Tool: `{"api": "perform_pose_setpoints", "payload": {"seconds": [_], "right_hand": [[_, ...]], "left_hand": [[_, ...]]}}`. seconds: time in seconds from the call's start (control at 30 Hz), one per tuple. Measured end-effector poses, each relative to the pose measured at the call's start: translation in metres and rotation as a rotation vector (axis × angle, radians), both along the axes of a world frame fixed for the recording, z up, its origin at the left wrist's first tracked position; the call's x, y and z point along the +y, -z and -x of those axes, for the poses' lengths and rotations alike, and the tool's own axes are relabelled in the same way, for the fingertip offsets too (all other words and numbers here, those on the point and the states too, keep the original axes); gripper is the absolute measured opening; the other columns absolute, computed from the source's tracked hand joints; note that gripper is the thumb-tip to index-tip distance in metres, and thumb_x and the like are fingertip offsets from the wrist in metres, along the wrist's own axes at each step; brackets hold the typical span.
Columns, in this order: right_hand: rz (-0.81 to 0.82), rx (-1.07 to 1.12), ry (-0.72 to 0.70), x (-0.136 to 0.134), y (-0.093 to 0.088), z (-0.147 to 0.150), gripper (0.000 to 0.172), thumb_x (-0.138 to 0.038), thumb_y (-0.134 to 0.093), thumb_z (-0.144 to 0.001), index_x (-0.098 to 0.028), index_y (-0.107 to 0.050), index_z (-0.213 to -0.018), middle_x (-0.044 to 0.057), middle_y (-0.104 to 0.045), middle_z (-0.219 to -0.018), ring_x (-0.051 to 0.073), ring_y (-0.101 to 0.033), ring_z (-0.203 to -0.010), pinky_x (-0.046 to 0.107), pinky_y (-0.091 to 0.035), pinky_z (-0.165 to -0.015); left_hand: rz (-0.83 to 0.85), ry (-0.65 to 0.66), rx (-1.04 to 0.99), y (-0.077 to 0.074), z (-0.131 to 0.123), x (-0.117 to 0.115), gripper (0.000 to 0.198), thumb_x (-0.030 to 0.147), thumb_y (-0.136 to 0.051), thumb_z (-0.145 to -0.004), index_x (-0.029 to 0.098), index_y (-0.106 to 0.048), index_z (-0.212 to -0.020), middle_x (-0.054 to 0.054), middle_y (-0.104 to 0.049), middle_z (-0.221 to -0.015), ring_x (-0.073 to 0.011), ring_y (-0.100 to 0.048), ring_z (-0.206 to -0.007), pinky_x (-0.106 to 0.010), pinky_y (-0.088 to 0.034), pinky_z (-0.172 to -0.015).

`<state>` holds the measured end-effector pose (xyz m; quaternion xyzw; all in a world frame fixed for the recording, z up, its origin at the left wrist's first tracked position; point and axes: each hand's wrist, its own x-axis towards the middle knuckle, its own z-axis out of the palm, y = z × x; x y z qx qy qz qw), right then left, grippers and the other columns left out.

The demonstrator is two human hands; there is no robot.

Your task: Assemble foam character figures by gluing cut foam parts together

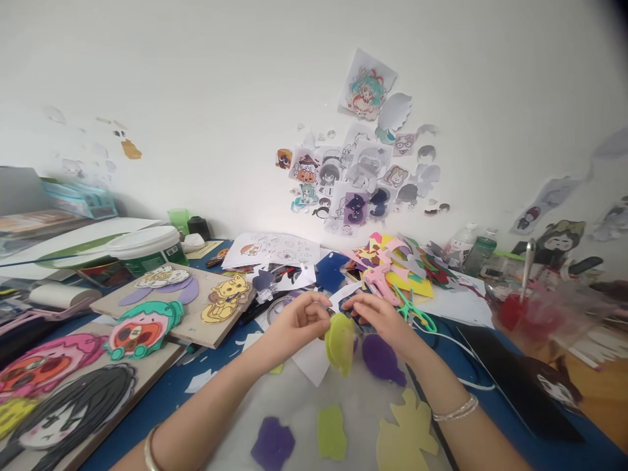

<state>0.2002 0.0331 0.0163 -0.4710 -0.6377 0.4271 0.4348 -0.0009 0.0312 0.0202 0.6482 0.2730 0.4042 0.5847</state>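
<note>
My left hand (305, 318) pinches the edge of a curved yellow-green cut-out piece (338, 343), which looks layered and hangs upright over the work board. To its right is my right hand (377, 318), fingers bent and apart, close to the piece's upper edge; I cannot tell if they touch it. Beneath the hands lie a purple rounded cut-out (383, 358), a second purple cut-out (273, 443), a flat yellow-green cut-out (331, 432) and a large pale yellow cut-out (405, 435). White paper (314, 363) sits partly under the held piece.
Green-handled scissors (417, 314) and a pink glue gun (380, 286) lie beyond my right hand, near a heap of coloured scraps (392, 252). Boards with finished figures (216, 333) stand left, by a white-rimmed tub (144, 245). A black tablet-like slab (515, 379) and a white cable (471, 350) are right.
</note>
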Motion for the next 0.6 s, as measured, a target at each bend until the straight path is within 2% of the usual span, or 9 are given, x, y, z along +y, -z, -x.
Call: {"api": "perform_pose_setpoints", "payload": {"seconds": [0.2, 0.37, 0.47, 0.6], "right_hand": [[0.014, -0.119, -0.102, 0.000, 0.004, 0.002, 0.014, -0.031, -0.053, -0.077, -0.019, -0.061, -0.075, -0.001, -0.055, -0.069, 0.014, -0.050, -0.067, 0.025, -0.036, -0.062], [0.001, -0.114, -0.130, -0.001, 0.002, 0.000, 0.014, -0.030, -0.053, -0.076, -0.017, -0.059, -0.072, -0.001, -0.053, -0.066, 0.013, -0.049, -0.064, 0.025, -0.037, -0.060], [0.015, -0.098, -0.117, -0.001, 0.002, 0.001, 0.013, -0.030, -0.055, -0.075, -0.017, -0.058, -0.072, -0.001, -0.053, -0.064, 0.013, -0.049, -0.062, 0.025, -0.038, -0.059], [0.050, -0.056, -0.031, 0.001, 0.005, 0.004, 0.016, -0.033, -0.057, -0.072, -0.017, -0.058, -0.070, -0.001, -0.053, -0.060, 0.012, -0.049, -0.059, 0.025, -0.037, -0.057]], "left_hand": [[-0.092, -0.118, 0.112, 0.002, 0.011, 0.013, 0.020, 0.028, -0.057, -0.076, 0.019, -0.050, -0.093, 0.002, -0.054, -0.069, -0.0101, -0.048, -0.063, -0.023, -0.037, -0.059], [-0.057, -0.199, 0.119, 0.003, 0.012, 0.018, 0.019, 0.028, -0.057, -0.074, 0.018, -0.051, -0.089, 0.003, -0.053, -0.066, -0.0095, -0.047, -0.059, -0.021, -0.036, -0.054], [-0.031, -0.209, 0.116, 0.003, 0.012, 0.017, 0.020, 0.030, -0.057, -0.074, 0.018, -0.051, -0.089, 0.003, -0.052, -0.066, -0.0092, -0.047, -0.058, -0.021, -0.037, -0.051], [0.001, -0.225, 0.118, 0.002, 0.011, 0.018, 0.021, 0.033, -0.056, -0.076, 0.018, -0.051, -0.089, 0.004, -0.051, -0.066, -0.0083, -0.046, -0.054, -0.022, -0.040, -0.052]]}}
